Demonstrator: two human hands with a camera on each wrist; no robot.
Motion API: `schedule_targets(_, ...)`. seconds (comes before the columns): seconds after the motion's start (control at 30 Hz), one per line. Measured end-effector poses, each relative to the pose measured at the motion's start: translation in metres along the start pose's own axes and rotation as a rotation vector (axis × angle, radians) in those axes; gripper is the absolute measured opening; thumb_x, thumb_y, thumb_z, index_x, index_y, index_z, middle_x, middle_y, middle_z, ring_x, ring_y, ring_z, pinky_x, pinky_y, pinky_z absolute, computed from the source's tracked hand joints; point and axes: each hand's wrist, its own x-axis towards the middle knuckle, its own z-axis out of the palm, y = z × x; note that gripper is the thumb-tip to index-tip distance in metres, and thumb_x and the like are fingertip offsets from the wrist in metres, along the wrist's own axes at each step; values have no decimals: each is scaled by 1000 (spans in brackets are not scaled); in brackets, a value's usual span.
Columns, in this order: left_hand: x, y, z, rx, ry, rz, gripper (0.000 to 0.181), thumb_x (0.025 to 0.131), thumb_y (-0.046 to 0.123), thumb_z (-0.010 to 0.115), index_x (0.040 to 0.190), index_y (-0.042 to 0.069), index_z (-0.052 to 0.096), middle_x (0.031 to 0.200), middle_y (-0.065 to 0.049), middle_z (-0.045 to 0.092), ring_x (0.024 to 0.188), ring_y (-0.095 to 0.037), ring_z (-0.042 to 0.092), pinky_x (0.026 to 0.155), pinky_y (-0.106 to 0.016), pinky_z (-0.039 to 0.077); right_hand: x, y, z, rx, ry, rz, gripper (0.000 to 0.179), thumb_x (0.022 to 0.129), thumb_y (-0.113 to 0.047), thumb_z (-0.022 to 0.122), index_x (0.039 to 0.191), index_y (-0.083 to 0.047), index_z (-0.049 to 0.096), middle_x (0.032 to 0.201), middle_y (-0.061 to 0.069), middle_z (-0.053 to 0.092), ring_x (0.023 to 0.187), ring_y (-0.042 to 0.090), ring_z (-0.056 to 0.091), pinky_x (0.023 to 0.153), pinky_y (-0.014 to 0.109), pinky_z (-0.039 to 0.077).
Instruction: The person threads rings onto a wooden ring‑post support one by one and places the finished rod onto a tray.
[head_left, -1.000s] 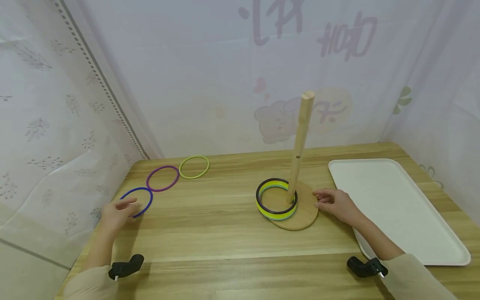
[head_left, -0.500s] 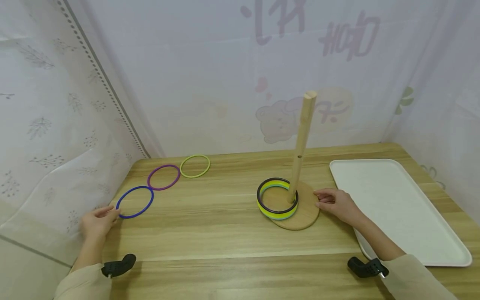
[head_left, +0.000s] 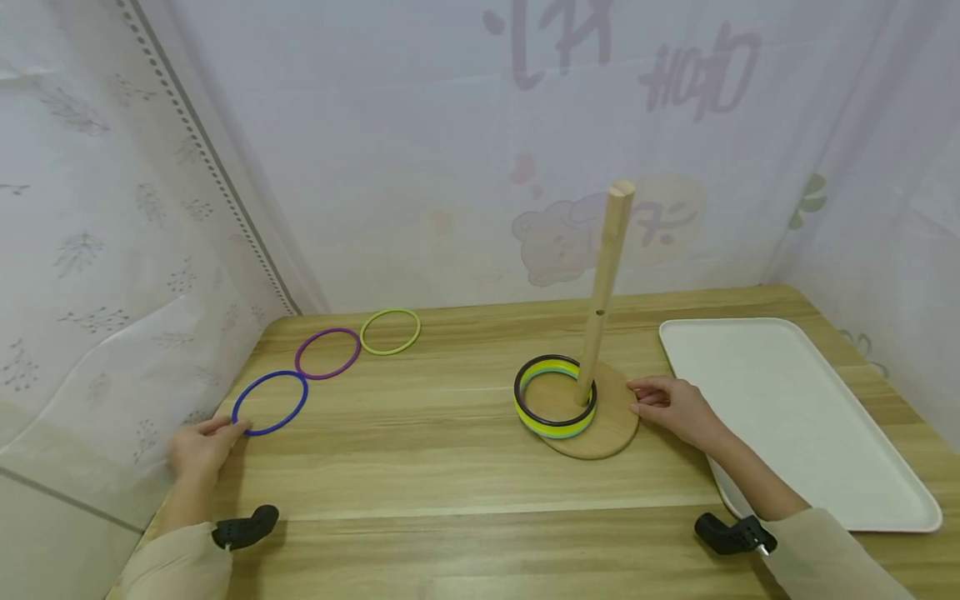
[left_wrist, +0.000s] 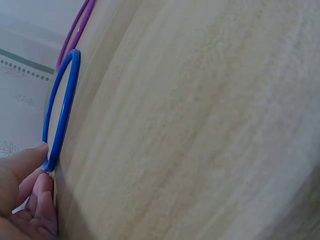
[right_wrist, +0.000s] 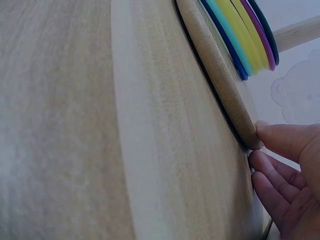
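Note:
My left hand (head_left: 202, 450) is at the near-left end of a blue ring (head_left: 236, 400), which lies on the table. The left wrist view has the thumb on the blue ring (left_wrist: 63, 120) and the curled fingers just below, pinching its end. My right hand (head_left: 678, 410) pinches the right edge of a round wooden base (head_left: 611, 421), thumb on top and fingers at its rim. From that base rises a wooden post (head_left: 606, 275). Around the post's foot sits a stack of coloured rings (head_left: 555, 431), black on top, shifted left of the post.
A purple ring (head_left: 298, 354) touches the blue one on its far side. Beyond it, a yellow-green ring (head_left: 363, 340) lies near the back edge. On the right is a white tray (head_left: 795, 417), partly under the right forearm. Patterned curtains (head_left: 420, 167) hang behind and beside the table (head_left: 420, 483).
My left hand has moved left from over the blue ring to its near-left end and now pinches it there. The right hand stays on the base's edge. The rings have hardly moved.

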Motion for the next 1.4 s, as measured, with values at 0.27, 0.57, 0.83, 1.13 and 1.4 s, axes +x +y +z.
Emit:
schedule_targets(0.27, 0, 0, 3, 6, 18, 4, 49, 78, 18, 70, 116, -10, 57, 82, -5, 64, 77, -13, 44, 51, -18, 38, -1, 0, 0, -11, -1, -1, 33, 81, -5, 69, 111, 8, 61, 102, 21, 64, 84, 26, 63, 69, 23, 52)
schedule_targets(0.57, 2, 2, 3, 137, -15, 136, 35, 79, 14, 68, 106, -8, 63, 69, -7, 68, 75, -21, 53, 58, -22, 35, -1, -1, -1, 0, 2, 0, 33, 81, -5, 69, 110, 8, 61, 102, 21, 63, 83, 27, 63, 68, 23, 52)
schedule_targets(0.83, -1, 6, 7, 191, -75, 220, 32, 82, 11, 64, 107, -9, 62, 85, -21, 67, 79, -32, 61, 53, -18, 40, -1, 0, 0, 9, 4, -3, 33, 81, -5, 69, 110, 8, 61, 103, 21, 63, 83, 26, 63, 68, 23, 52)
schedule_targets(1.13, -12, 19, 10, -13, -200, 218, 34, 86, 5, 58, 111, -19, 55, 85, -22, 65, 56, -4, 60, 54, -22, 53, 0, 0, 1, 19, 3, 13, 34, 81, -6, 69, 111, 8, 61, 103, 21, 63, 84, 26, 63, 69, 23, 52)
schedule_targets(1.4, -28, 47, 6, -85, -269, 183, 46, 90, 20, 58, 123, -11, 51, 88, 1, 63, 65, -1, 59, 64, -27, 55, -1, 0, 1, 12, 3, 10, 34, 81, -6, 69, 110, 8, 61, 101, 20, 64, 83, 25, 63, 68, 22, 52)
